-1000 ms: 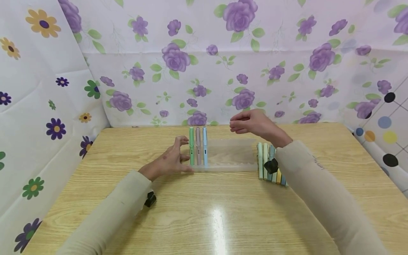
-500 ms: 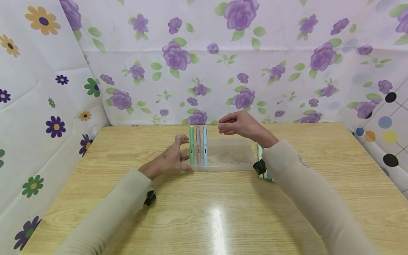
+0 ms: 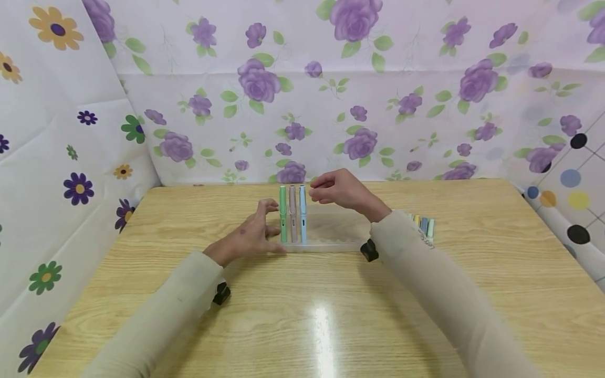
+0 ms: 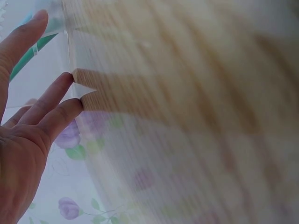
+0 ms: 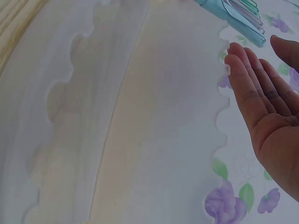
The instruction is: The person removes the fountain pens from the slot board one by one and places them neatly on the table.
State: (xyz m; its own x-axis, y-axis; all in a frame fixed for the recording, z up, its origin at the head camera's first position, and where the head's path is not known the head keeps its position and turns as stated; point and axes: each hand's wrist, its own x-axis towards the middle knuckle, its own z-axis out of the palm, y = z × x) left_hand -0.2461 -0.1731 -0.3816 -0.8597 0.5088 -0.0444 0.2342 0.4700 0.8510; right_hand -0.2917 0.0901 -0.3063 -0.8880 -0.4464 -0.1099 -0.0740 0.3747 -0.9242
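Observation:
A clear plastic pen rack (image 3: pixel 337 226) with a scalloped edge stands on the table. At its left end, side by side, rest a green pen (image 3: pixel 283 215), a mauve pen (image 3: pixel 292 215) and a light blue pen (image 3: pixel 303 215). My left hand (image 3: pixel 250 231) touches the rack's left end, thumb at the front and fingertips (image 4: pixel 70 105) against its side. My right hand (image 3: pixel 342 191) hovers over the rack's back edge, holding nothing. Its thumb stands apart from its nearly straight fingers, close to the cap end of the light blue pen (image 5: pixel 238 21).
Several more pens (image 3: pixel 424 224) lie on the wooden table (image 3: pixel 264 315) to the right of the rack, partly hidden by my right sleeve (image 3: pixel 425 262). A flowered sheet (image 3: pixel 212 105) hangs behind the table's far edge.
My right hand has moved left and slightly down, from above the rack's right part to beside the light blue pen. My left hand and the three racked pens stay in place.

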